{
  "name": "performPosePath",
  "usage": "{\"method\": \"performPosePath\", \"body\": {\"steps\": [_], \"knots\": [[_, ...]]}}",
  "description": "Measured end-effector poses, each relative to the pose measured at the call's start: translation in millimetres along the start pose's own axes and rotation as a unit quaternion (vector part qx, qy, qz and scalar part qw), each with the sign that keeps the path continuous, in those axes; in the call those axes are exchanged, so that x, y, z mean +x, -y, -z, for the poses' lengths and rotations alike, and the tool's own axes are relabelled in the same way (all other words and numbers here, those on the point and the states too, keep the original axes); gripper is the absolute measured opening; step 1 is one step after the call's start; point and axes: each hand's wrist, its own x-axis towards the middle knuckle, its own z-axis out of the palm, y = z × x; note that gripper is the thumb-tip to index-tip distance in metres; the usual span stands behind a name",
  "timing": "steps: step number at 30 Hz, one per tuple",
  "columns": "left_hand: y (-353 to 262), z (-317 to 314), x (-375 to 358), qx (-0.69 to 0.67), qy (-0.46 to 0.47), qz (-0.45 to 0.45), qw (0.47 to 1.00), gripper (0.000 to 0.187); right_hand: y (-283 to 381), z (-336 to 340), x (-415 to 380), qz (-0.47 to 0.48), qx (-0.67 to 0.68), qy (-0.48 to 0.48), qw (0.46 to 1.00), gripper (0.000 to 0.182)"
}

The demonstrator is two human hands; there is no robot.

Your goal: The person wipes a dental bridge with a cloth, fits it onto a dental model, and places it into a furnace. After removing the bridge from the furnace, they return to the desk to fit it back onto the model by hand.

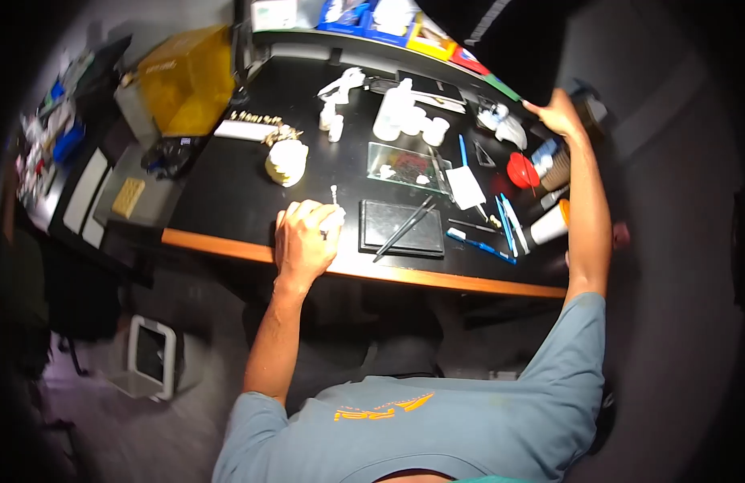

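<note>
My left hand (304,241) is closed at the front edge of the black table (328,173), its fingers wrapped round a small white object (333,221). My right hand (557,117) reaches out at the far right, one digit stretched towards the end of a green bin (501,87); its other fingers are partly hidden. I see nothing held in it. Right of my left hand, two dark tweezers (405,228) lie across a black block (380,221). Beyond my left hand stands a cream-coloured cast (287,163).
White bottles (393,113) and a glass plate (405,165) are at mid-table. A toothbrush (481,243), a red round item (520,171) and a white container with an orange rim (549,224) lie to the right. A yellow box (187,80) stands back left.
</note>
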Motion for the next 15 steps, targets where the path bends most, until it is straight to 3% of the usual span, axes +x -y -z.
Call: {"method": "performPosePath", "body": {"steps": [5, 10, 15], "knots": [[8.8, 2.5, -2.7, -0.036, -0.011, 0.005, 0.999, 0.015, -20.7, -14.1, 100.1, 0.103, -0.108, -0.104, 0.983, 0.020], [8.5, -1.7, -2.1, -0.057, -0.035, 0.037, 0.997, 0.012, -66.3, -34.6, 152.1, 0.116, -0.202, -0.140, 0.962, 0.027], [12.0, 0.4, -1.5, -0.056, -0.043, 0.006, 0.997, 0.008, -87.5, -54.4, 177.8, 0.125, -0.242, -0.166, 0.948, 0.034]]}}
